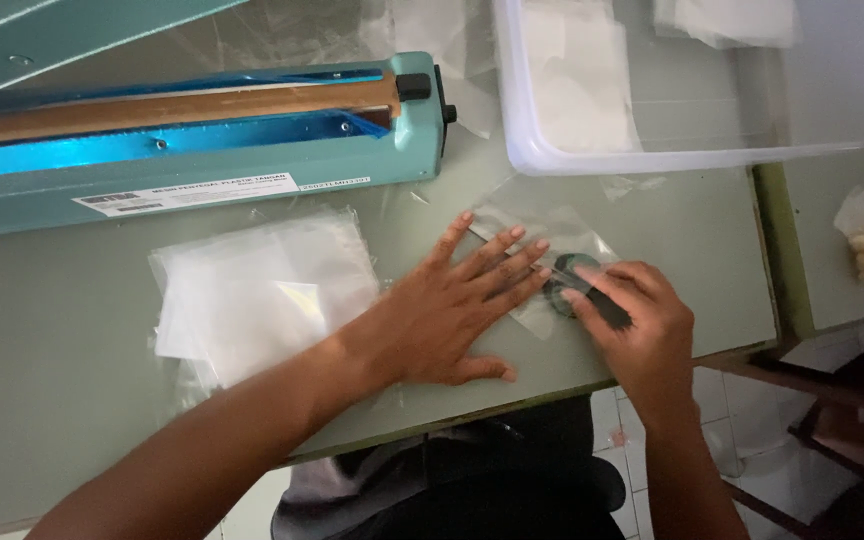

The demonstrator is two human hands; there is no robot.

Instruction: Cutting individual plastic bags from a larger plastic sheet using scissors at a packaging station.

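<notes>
Now left hand (447, 315) fingers splay flat on clear bag (552, 250); right hand (637, 320) fingers pinch dark disc (562, 290).

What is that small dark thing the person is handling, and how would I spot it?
Start at the long teal heat sealer along the back of the table, then drop to the front edge by the clear tub. There the flat left hand pins a clear plastic bag, and the right hand pinches a small dark round object. It is the only dark item among pale plastic.

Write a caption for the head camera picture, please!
Left hand flattens a clear bag while right hand pushes a dark strip in, beside a sealer.
</notes>
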